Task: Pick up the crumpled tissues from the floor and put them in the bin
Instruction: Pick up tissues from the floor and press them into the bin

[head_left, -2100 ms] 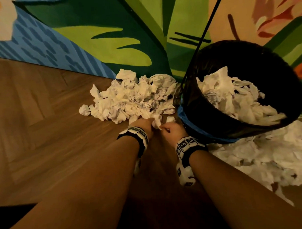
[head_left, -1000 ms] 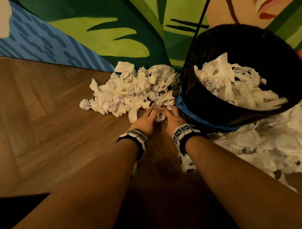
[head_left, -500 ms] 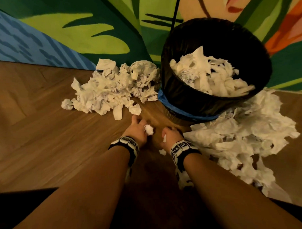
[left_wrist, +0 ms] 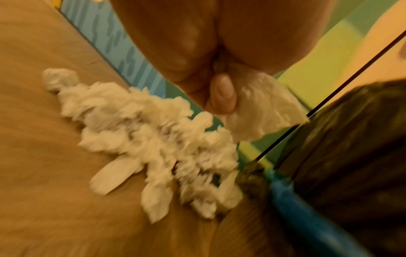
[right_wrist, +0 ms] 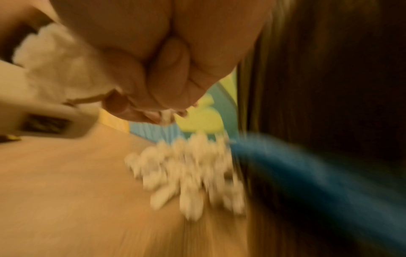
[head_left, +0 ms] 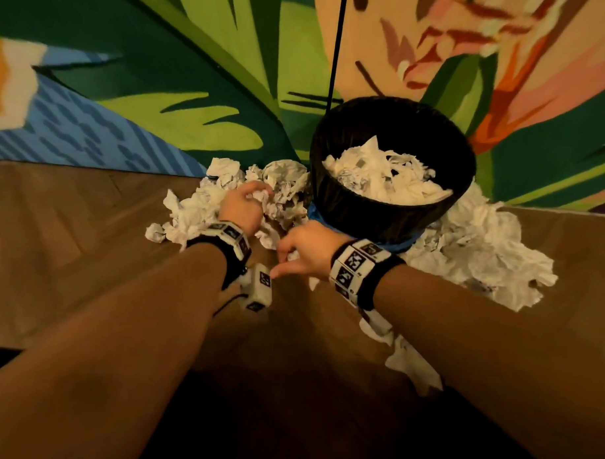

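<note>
Left hand (head_left: 242, 206) grips a tissue wad (head_left: 261, 195), right hand (head_left: 302, 251) pinches a scrap — lift both clear over the bin (head_left: 390, 215) rim at two o'clock before letting go.

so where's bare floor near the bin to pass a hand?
Bare wood floor left of the left tissue pile, and between the forearms. Crowded: that pile against the bin, and the right pile hugging its base.

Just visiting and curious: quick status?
Left hand grips a tissue. Right hand pinches a scrap. Bin part full, piles both sides. Path clear.
</note>
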Tool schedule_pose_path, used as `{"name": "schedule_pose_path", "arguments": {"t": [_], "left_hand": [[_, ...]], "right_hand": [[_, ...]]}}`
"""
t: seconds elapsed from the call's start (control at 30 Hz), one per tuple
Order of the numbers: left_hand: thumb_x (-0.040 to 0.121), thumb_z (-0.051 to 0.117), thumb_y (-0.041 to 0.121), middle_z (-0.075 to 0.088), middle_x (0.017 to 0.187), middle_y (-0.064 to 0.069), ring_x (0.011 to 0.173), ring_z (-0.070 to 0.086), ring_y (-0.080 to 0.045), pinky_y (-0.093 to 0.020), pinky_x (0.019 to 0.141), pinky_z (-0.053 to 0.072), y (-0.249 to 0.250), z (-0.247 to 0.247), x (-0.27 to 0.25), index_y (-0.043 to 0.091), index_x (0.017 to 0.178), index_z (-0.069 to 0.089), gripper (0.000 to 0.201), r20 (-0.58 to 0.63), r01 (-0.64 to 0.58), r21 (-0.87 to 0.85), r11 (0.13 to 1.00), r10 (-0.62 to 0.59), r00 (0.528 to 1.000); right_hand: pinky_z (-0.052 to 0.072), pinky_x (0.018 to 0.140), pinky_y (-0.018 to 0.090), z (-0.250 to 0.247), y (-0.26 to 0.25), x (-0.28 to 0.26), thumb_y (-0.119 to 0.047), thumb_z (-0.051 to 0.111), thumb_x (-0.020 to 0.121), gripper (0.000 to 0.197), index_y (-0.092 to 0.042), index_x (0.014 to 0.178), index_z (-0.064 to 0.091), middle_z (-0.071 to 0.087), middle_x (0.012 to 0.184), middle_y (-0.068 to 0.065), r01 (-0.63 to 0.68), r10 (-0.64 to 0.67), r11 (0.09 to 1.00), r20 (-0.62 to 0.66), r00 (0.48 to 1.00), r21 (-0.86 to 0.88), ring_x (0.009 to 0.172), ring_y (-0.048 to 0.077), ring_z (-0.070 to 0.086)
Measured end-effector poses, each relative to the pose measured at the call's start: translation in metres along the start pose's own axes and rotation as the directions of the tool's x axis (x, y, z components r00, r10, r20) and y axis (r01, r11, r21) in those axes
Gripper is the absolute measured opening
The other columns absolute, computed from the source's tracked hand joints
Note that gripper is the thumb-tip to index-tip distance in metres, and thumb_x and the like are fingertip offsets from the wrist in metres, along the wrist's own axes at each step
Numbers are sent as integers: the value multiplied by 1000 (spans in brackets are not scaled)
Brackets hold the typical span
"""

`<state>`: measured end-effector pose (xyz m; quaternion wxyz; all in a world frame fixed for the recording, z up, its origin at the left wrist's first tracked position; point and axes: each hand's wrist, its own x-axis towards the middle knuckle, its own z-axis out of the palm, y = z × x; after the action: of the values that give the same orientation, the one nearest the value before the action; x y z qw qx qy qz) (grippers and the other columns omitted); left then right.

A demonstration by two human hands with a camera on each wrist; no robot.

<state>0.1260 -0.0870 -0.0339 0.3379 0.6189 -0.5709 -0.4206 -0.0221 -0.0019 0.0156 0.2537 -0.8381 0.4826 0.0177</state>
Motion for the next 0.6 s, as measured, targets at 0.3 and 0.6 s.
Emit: {"name": "schedule_pose_path", "arguments": {"t": [0.3, 0.6], "left_hand": [[78, 64, 5, 55, 94, 0, 73, 56, -11, -14, 51, 43, 147, -38, 26, 19, 118, 42, 49, -44, -307, 73, 949, 310, 950], [101, 42, 28, 56, 80, -2, 66, 55, -22, -31, 62, 43, 174, 29, -17, 19, 127, 35, 28, 279, -536, 212, 817, 475, 834]], "right_hand": [[39, 53, 38, -139, -9, -43, -61, 9, 90, 68, -14, 61, 49, 52, 62, 10, -87, -44, 954, -422, 905, -286, 58, 28, 50], [35, 85, 25, -122, 93, -66, -12, 38, 97, 28, -17, 117, 57, 51, 119, 10, -397, 491, 871, -481, 726, 290, 107, 25, 51]]}}
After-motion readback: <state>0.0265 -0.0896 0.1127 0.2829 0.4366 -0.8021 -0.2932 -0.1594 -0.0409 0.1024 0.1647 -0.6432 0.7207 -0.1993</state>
